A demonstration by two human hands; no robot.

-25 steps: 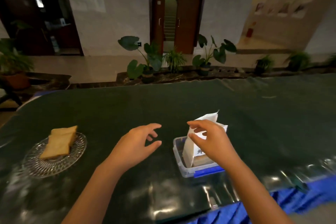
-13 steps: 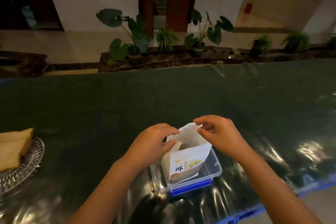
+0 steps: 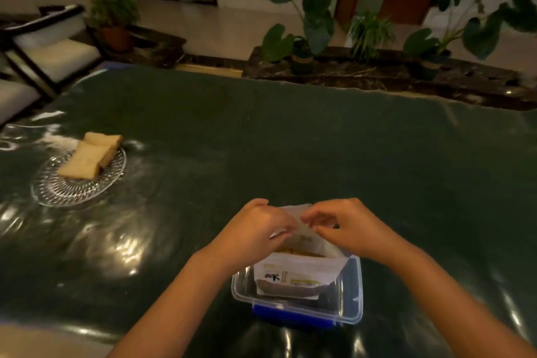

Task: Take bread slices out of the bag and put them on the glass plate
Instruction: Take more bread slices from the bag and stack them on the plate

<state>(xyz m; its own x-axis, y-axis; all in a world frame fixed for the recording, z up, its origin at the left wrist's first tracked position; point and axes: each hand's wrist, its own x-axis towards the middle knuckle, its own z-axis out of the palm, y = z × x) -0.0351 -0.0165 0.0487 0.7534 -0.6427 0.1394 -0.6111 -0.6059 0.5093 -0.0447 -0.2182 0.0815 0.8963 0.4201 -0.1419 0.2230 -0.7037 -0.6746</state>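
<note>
A white bread bag (image 3: 299,273) stands upright in a clear plastic box (image 3: 353,299) with a blue clip, near the table's front edge. Bread shows inside the bag's open mouth. My left hand (image 3: 255,232) pinches the bag's top rim on the left side. My right hand (image 3: 343,227) pinches the rim on the right, fingertips almost meeting the left hand's. Far to the left sits the glass plate (image 3: 58,189) with two bread slices (image 3: 87,158) lying on it, one overlapping the other.
The table (image 3: 290,148) is covered in shiny dark green cloth. A low dark ledge with potted plants (image 3: 308,38) runs behind its far edge. Chairs (image 3: 49,52) stand at the far left.
My left hand came over from the table onto the bag's rim, and both hands now hold the top together. The view has swung left, so the plate shows in full again.
</note>
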